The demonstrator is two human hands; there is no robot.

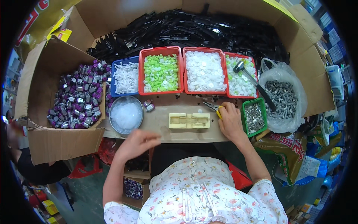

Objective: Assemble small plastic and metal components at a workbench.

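My right hand (231, 121) is closed round the yellow handles of a pair of pliers (212, 106), whose metal jaws point to the left over the table. Left of it, a cream-coloured block fixture (189, 121) with a recessed channel lies on the table. My left hand (138, 143) hovers by the table's front edge, below a round metal bowl (126, 114) of whitish translucent stuff. Its fingers stretch to the right, slightly apart, and I see nothing in them. One small purple-and-grey motor-like part (148, 105) sits beside the bowl.
A carton (35, 93) of purple-and-grey parts stands left. Along the back are a blue bin (113, 80) and red bins (143, 71) of small plastic pieces, with black strips (179, 31) behind. A hammer (255, 82), a green basket (244, 115) and a plastic bag (301, 97) of grey pieces are right.
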